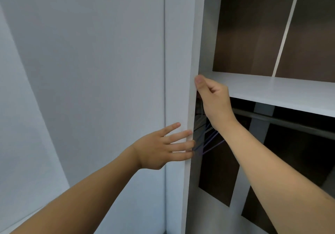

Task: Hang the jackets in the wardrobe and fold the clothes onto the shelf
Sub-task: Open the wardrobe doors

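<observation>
my left hand (159,148) reaching forward, fingers straight and spread, my right hand (213,99) higher and farther, thumb up, fingers curled out of sight, both forearms bare

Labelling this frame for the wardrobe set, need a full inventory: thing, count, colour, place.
wardrobe door: one, white, edge-on at centre, slid left.
closed panels: white, left of the door edge.
shelf: one, white, upper right inside the wardrobe.
back panel: dark brown with pale strips, behind the shelf.
rail: one, grey metal, under the shelf.
hangers: several, thin wire, purple and pale, count unclear, at the rail's left end.
left hand: one, fingers straight on the door edge.
right hand: one, reaching behind the door edge, thumb on it; fingers hidden.
</observation>
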